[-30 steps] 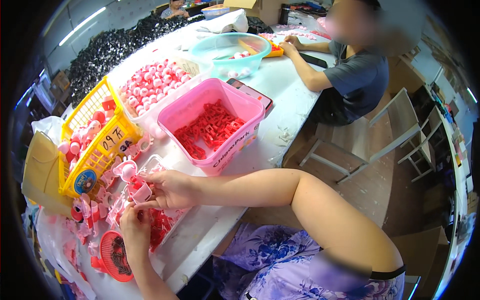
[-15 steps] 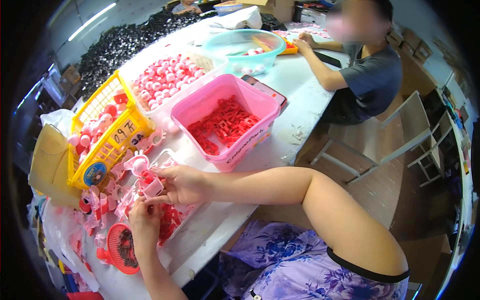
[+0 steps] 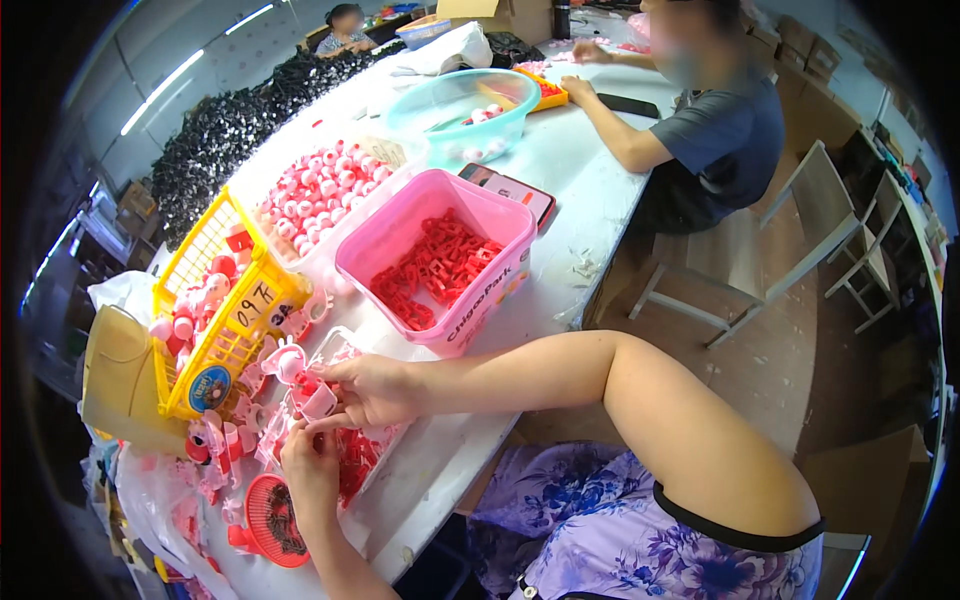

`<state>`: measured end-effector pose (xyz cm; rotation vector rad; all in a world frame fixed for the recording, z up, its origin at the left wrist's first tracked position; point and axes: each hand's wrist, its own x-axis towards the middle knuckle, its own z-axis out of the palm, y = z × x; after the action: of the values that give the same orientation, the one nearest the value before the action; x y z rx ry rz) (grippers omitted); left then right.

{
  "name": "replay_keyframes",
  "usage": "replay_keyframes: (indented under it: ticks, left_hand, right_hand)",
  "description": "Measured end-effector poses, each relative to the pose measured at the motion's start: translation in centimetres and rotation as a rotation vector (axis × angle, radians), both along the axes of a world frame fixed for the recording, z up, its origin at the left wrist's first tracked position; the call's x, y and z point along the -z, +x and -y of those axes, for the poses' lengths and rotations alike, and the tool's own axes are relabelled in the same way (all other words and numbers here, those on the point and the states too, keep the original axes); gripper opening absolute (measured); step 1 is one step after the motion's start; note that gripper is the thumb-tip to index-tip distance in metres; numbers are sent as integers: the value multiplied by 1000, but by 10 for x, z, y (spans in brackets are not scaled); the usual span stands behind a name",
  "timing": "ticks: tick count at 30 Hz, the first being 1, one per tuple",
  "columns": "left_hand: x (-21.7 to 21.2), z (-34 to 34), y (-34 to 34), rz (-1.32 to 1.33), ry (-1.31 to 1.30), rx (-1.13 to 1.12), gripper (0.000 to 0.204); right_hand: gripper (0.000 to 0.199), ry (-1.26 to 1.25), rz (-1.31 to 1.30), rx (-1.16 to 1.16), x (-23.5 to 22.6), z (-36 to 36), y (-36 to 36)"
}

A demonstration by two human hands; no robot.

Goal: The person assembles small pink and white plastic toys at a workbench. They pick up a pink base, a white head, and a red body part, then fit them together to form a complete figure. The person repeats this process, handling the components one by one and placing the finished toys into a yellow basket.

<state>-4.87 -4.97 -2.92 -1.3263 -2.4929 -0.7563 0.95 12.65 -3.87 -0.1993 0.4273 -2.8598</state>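
So the right hand (image 3: 378, 390) has its fingers clamped on a pink toy (image 3: 318, 402), left of centre and a bit low in the frame. Left hand (image 3: 312, 462) is right below it, fingertips bunched up close; can't tell if they're gripping anything. Pink tub (image 3: 490, 300) of red clips (image 3: 445, 258) sits mid-frame on the desk (image 3: 595, 205), yellow basket (image 3: 262, 308) over to the left.
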Motion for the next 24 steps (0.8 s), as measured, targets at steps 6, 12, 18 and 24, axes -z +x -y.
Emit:
replay_keyframes:
  ticks: [6,12,18,24]
  left_hand:
    - [2,4,-2,37,30,-8,10]
    - [-1,-3,-5,85,-43,-57,12]
    - [-1,9,-6,56,25,-39,18]
    - [-2,7,-4,112,2,-65,18]
  right_hand:
    - [25,-19,11,-13,9,1,-6]
    - [34,12,-13,13,13,-8,-8]
    - [38,56,-31,-9,-3,1,0]
    - [37,70,30,10,-8,1,2]
